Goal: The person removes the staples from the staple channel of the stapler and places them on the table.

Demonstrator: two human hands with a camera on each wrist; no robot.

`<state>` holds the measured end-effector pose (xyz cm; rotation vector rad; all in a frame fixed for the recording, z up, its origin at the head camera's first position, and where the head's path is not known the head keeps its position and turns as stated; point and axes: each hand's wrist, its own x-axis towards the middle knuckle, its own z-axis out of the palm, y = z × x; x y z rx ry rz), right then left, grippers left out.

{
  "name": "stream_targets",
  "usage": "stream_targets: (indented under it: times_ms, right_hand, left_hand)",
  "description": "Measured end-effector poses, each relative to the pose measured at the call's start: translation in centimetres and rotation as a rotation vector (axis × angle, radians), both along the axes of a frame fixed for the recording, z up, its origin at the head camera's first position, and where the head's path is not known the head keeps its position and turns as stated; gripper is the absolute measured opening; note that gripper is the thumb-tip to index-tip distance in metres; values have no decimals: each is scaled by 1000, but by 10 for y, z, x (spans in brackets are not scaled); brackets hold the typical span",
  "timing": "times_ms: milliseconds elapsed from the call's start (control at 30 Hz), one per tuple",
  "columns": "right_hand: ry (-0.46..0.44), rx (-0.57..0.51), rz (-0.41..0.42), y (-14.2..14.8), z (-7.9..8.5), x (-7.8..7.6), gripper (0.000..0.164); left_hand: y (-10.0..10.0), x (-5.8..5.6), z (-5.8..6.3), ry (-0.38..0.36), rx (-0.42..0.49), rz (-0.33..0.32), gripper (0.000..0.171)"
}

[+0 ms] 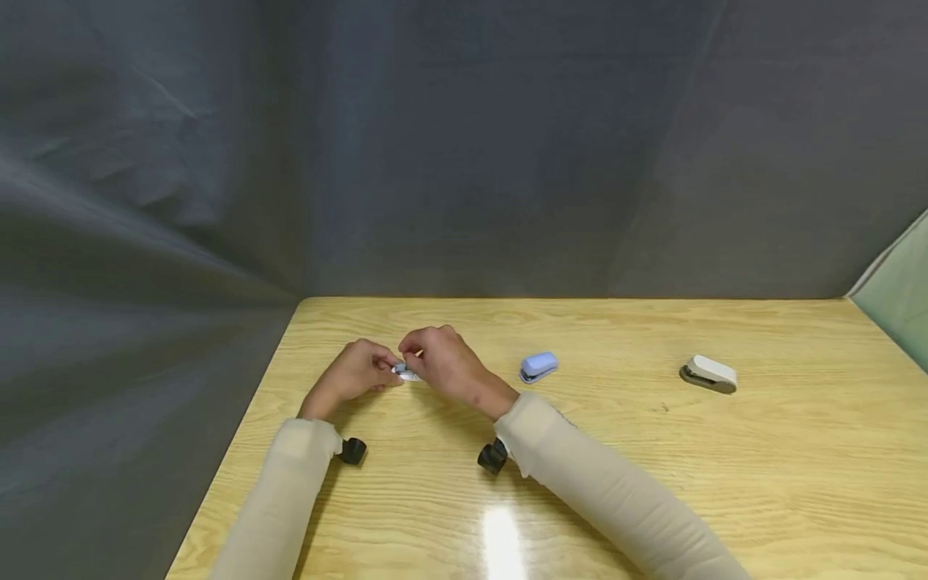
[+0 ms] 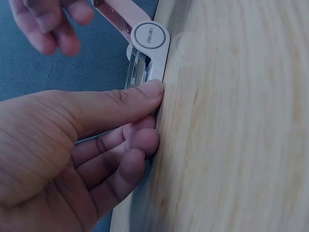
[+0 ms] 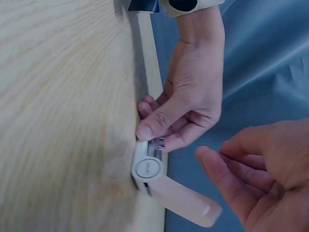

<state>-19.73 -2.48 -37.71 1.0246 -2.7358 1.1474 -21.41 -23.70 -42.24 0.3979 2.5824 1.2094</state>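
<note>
A pale pink and white stapler (image 2: 150,38), its top arm swung up away from its base, lies on the table between my hands. My left hand (image 1: 360,372) pinches the base's end between thumb and fingers, and those fingertips hide that end. In the right wrist view the lifted pink arm (image 3: 186,200) slants out from the round hinge, and a metal staple channel (image 3: 155,147) shows beside the left fingers. Next to the lifted arm is my right hand (image 3: 275,174), apart from the stapler, its fingers loosely bent with nothing visible in them.
A small lavender-blue stapler (image 1: 539,366) stands right of my right hand. Farther right lies a white and grey stapler (image 1: 709,374). Dark sheeting (image 1: 507,161) hangs behind the wooden table (image 1: 616,451) and along its left side.
</note>
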Motion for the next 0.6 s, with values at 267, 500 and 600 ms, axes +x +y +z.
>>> stream_targets:
  times_ms: [267,500,600]
  right_hand:
    - [-68,51,-37,-5,-10,-3,17]
    - [-115,70,-43,-9,-12,-3,17]
    - [-127,82,-45,-11,-14,-3,17]
  left_hand:
    - [0,2,-1,-15,-8,25,7]
    - [2,0,-1,-21,2,30,6]
    - [2,0,0,-26,-2,29,6]
